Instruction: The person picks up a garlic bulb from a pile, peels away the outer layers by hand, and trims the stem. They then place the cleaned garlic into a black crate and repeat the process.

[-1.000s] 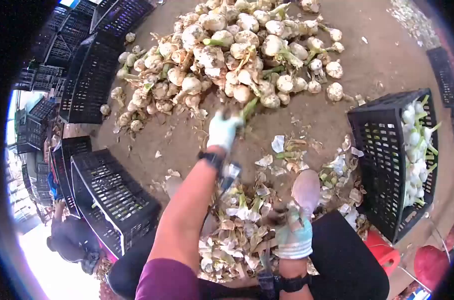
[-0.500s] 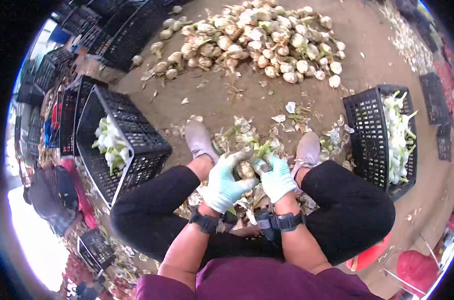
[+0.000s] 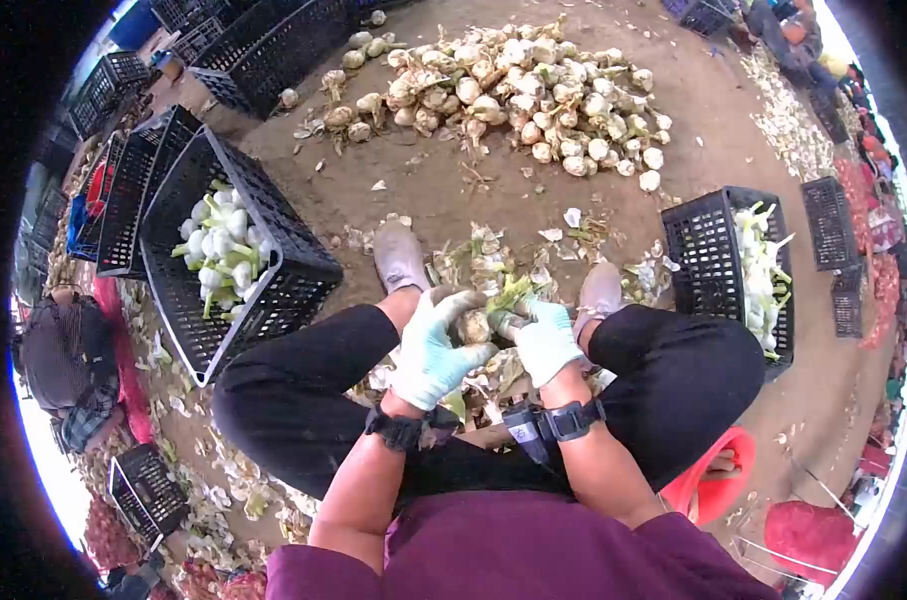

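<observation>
Both my hands are in pale gloves with soiled fingertips, held together above the floor between my shoes. My left hand (image 3: 434,348) is closed around a brownish, unpeeled garlic bulb (image 3: 474,327). Against the bulb's right side, my right hand (image 3: 544,340) has its fingers closed on the green stem and loose leaves (image 3: 512,294). The right fingertips are partly hidden by the leaves. Peeled skins (image 3: 494,375) lie on the floor below and around my hands.
Ahead lies a large heap of unpeeled garlic (image 3: 524,90). Black crates holding clean white garlic stand at my left (image 3: 274,200) and right (image 3: 709,260). More crates (image 3: 294,60) are stacked at the far left. A red basin (image 3: 719,475) sits behind my right knee; a person (image 3: 69,360) is at the left.
The whole view has shifted and turned slightly. My hands remain together on the garlic bulb, with the right fingers now on its leafy stem.
</observation>
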`<act>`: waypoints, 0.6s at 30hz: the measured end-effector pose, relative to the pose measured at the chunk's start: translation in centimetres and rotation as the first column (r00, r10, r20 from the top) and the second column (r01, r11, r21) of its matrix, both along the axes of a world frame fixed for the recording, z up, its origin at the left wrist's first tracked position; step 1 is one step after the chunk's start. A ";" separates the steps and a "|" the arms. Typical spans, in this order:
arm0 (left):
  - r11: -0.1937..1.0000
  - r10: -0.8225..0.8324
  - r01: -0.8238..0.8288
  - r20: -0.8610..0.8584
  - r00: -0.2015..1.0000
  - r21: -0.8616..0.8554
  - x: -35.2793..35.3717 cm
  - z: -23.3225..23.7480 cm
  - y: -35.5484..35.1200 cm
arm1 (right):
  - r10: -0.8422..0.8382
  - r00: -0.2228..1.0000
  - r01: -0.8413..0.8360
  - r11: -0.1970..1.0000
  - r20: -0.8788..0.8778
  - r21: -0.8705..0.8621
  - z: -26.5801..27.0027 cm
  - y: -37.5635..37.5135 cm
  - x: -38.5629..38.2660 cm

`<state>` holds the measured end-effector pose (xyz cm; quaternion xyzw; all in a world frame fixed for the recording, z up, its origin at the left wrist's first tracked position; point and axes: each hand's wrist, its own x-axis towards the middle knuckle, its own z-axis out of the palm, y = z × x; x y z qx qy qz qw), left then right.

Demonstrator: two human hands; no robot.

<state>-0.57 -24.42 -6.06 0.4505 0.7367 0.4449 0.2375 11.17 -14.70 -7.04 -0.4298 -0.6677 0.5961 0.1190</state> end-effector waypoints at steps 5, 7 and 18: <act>0.968 -0.056 -0.242 0.998 0.037 0.064 -0.4 -1.8 -1.2 | -0.111 0.986 0.107 0.993 -0.122 -0.039 -0.5 -1.2 -0.5; 0.957 0.053 -0.272 0.981 -0.188 -0.104 -0.5 -3.2 -1.3 | -0.061 0.996 0.079 0.940 -0.065 0.333 0.0 -1.7 -0.4; 0.933 -0.070 -0.346 0.992 0.107 0.103 -0.7 -5.0 -1.6 | -0.057 0.981 0.068 0.996 -0.185 0.055 1.3 -2.2 0.2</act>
